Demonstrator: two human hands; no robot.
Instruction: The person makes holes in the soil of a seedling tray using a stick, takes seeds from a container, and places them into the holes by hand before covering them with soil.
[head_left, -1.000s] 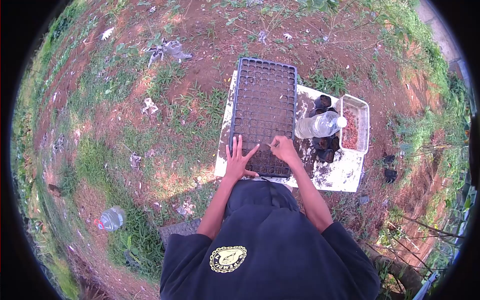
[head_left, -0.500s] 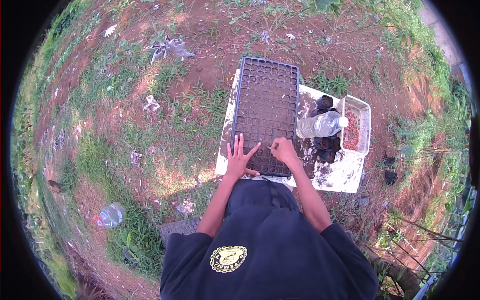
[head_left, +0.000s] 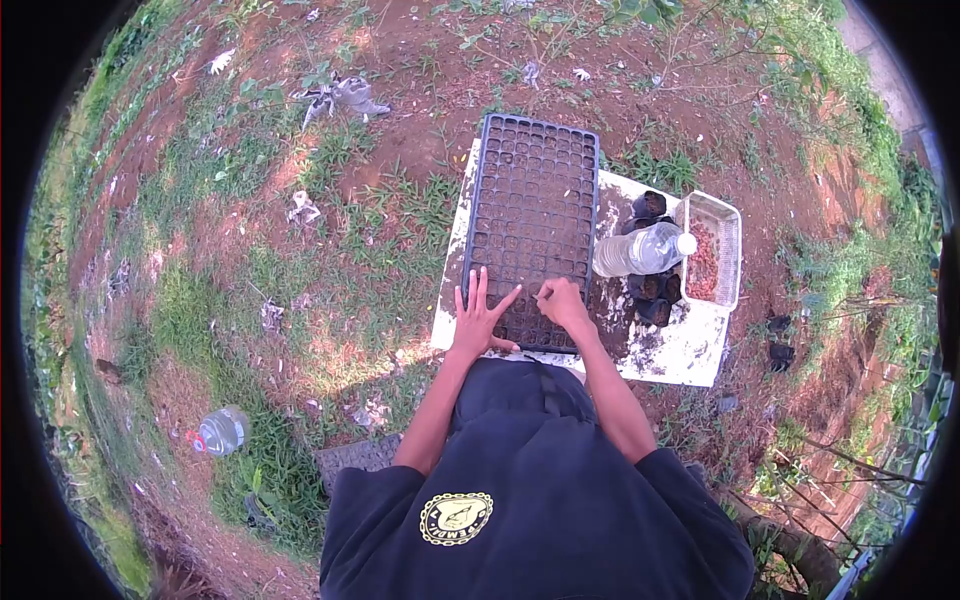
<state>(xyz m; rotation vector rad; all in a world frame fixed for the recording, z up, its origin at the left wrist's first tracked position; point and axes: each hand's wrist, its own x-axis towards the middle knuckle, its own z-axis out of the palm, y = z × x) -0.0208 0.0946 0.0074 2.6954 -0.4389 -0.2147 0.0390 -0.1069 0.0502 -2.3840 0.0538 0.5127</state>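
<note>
A black seedling tray (head_left: 533,215) with many small soil-filled cells lies lengthwise in front of me on a white board. Flat on its near left corner rests my left hand (head_left: 480,318), fingers spread. My right hand (head_left: 562,303) is over the near right part of the tray, its fingers pinched together and pointing left. Whatever sits between those fingertips is too small to make out. Soil fills the cells around both hands.
Right of the tray, a clear water bottle (head_left: 645,250) lies across several small black pots (head_left: 652,298). Beside them stands a white basket (head_left: 738,250) holding reddish pieces. The white board (head_left: 690,350) is smeared with soil. A larger bottle (head_left: 222,431) lies on the grass at left.
My right hand has shifted slightly left and down over the tray, still pinched. The left hand has stayed in place.
</note>
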